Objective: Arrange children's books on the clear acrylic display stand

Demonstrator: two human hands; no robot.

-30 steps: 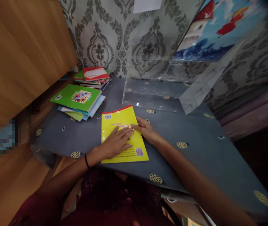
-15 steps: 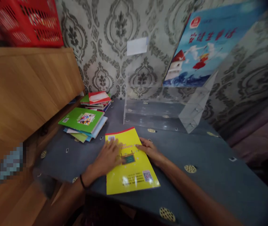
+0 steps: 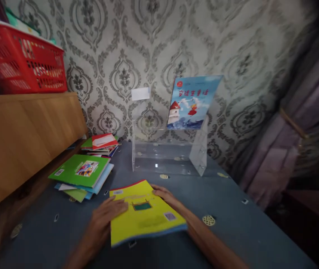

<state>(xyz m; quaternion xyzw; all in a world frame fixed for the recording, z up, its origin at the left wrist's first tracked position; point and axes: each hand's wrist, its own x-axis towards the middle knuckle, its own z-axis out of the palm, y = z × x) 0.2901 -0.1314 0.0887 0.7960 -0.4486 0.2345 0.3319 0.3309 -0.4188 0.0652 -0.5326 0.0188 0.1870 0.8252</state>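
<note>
A yellow book (image 3: pixel 142 222) with a red spine edge is between my two hands, its near edge raised and showing blue below the cover. My left hand (image 3: pixel 107 215) grips the left side, fingers lying over the cover and thumb hidden. At the far right edge, my right hand (image 3: pixel 169 198) holds the book with the thumb on top and fingers underneath. Beyond them stands a clear acrylic book rack (image 3: pixel 162 164), with a blue picture book (image 3: pixel 191 108) propped upright on its upper right part.
To the left lies a stack of books topped by a green one (image 3: pixel 75 170). Behind it is another pile with a red book (image 3: pixel 103 141) on top. A wooden cabinet (image 3: pixel 30 138) carries a red plastic basket (image 3: pixel 41 71). Purple curtains (image 3: pixel 282 157) hang at the right.
My left hand has slid from the cover's middle to its left side. The yellow book has tilted up off the table. The head view has risen, showing more wall.
</note>
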